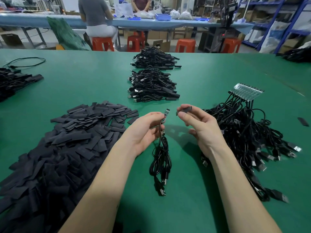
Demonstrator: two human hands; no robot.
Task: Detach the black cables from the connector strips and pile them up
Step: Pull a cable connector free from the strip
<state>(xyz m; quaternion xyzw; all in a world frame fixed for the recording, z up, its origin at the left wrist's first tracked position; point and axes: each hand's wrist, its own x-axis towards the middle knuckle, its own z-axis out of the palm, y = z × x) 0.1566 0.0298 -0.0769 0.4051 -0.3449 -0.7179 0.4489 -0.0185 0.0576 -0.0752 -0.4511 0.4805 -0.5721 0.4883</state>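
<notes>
My left hand (pixel 146 130) grips a coiled black cable (pixel 161 160) just below its small green circuit board (pixel 165 115), which points upward; the cable's USB plugs hang onto the green table. A short black sleeve (pixel 185 109) is pinched between the thumb and fingers of my right hand (pixel 200 125), a little to the right of the board. To the right lies a tangle of black cables (pixel 244 132) still joined to a clear connector strip (pixel 246 90). Two heaps of finished cables (pixel 152 86) sit in the middle of the table beyond my hands.
A big heap of flat black sleeves (pixel 67 145) covers the table's left side. More cables lie at the far left (pixel 11 81) and far right (pixel 297 53). One loose sleeve (pixel 303 121) lies at the right. People work at a blue bench behind, with orange stools.
</notes>
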